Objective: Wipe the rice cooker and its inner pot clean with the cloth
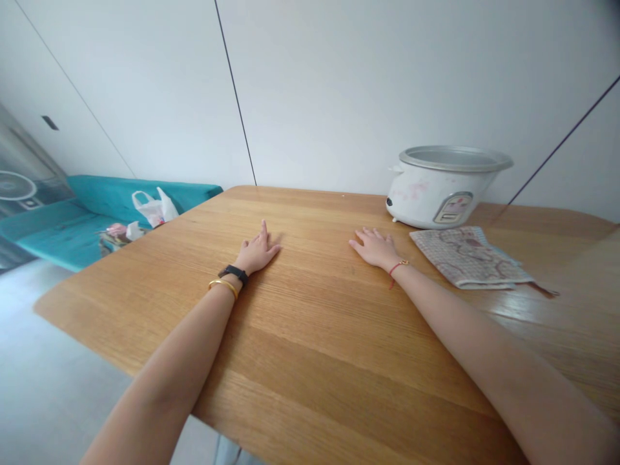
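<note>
Right hand (374,247) flat and released on counter (310,336), just left of folded cloth (467,256); left hand (256,253) likewise flat, holding nothing. Cloth lies before rice cooker (443,186). Judged: soft, light, limp; pinch at near edge.

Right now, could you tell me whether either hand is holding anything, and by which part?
Nothing is held: the left hand and right hand lie on the wooden table.
</note>
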Motion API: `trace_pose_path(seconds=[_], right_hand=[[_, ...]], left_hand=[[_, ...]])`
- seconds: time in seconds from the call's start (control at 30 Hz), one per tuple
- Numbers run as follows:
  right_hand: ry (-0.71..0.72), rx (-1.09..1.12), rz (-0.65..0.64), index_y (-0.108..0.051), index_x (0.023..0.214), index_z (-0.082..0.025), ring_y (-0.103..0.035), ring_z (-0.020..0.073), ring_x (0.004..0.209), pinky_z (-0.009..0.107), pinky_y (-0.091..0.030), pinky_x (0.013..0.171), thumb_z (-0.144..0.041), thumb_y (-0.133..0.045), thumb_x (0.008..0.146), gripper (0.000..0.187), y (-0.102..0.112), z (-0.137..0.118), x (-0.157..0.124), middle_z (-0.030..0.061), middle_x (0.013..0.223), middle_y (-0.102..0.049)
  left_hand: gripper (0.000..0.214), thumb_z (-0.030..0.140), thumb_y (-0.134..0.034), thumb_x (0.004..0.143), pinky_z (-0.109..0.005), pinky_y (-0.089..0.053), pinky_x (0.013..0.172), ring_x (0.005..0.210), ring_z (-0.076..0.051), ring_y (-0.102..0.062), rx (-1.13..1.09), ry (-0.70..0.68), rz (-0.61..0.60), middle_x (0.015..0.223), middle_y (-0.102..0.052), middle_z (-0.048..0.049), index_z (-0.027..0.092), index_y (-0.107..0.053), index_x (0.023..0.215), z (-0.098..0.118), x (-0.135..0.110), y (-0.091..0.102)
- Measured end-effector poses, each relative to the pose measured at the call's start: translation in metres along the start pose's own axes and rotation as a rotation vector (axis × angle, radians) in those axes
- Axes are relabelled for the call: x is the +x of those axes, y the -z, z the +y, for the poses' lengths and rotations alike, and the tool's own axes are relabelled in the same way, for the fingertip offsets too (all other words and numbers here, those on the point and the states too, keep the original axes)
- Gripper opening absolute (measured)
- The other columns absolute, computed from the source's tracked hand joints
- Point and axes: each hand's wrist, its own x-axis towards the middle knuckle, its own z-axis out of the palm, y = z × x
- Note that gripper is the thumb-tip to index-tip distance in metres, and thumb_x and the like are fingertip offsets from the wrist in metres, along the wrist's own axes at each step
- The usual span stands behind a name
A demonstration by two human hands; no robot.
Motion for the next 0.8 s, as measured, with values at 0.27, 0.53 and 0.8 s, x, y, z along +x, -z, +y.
trace_pose_path(seconds=[0.27, 0.53, 0.8], right_hand=[[-0.004, 0.014, 0.004, -0.042, 0.161, -0.022, -0.021, 0.0369, 0.159, 0.069, -0.017, 0.124, -0.060, -0.028, 0.105, 0.069, 0.0015, -0.0013, -0.0019, 0.0096, 0.173, -0.026], [-0.004, 0.024, 0.006, -0.043, 0.160, -0.022, -0.023, 0.0357, 0.159, 0.068, -0.016, 0.124, -0.060, -0.029, 0.105, 0.068, 0.0028, -0.0020, -0.0029, 0.0100, 0.172, -0.027], [0.002, 0.021, 0.012, -0.045, 0.159, -0.023, -0.023, 0.0368, 0.158, 0.069, -0.018, 0.123, -0.060, -0.030, 0.104, 0.068, 0.0021, -0.0018, -0.0023, 0.0101, 0.172, -0.028]], left_hand=[[0.077, 0.054, -0.039, 0.102, -0.059, -0.025, 0.123, 0.155, -0.030, -0.035, 0.073, -0.015, -0.029, 0.165, -0.041, -0.0163, 0.020, -0.016, 0.167, 0.0019, -0.0009, 0.0031], [0.060, 0.056, -0.034, 0.103, -0.061, -0.025, 0.123, 0.156, -0.030, -0.032, 0.139, -0.040, -0.053, 0.168, -0.039, -0.0093, 0.027, -0.049, 0.153, 0.0011, 0.0003, 0.0044], [0.059, 0.057, -0.036, 0.103, -0.060, -0.028, 0.122, 0.154, -0.029, -0.036, 0.127, -0.047, -0.039, 0.166, -0.042, -0.0085, 0.028, -0.051, 0.151, -0.0023, 0.0027, 0.0032]])
